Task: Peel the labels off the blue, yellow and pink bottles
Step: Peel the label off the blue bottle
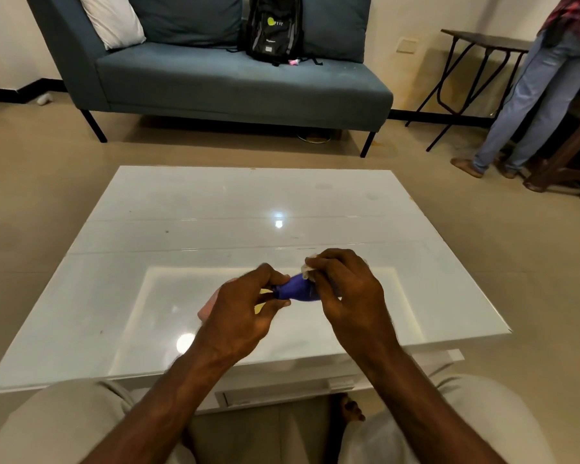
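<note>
I hold a small blue bottle (297,289) on its side above the white table (181,229). My left hand (245,306) grips its neck end between thumb and fingers. My right hand (345,289) covers the other end and pinches a whitish, partly lifted label (308,270) at the bottle's top edge. A pink bottle (210,308) peeks out on the table behind my left hand, and a sliver of a yellow bottle (260,308) shows between my left fingers; both are mostly hidden.
A blue-grey sofa (235,85) with a black backpack (275,28) stands beyond the table. A person in jeans (533,95) stands at the right by a dark folding table (476,41). My knees sit under the table's near edge.
</note>
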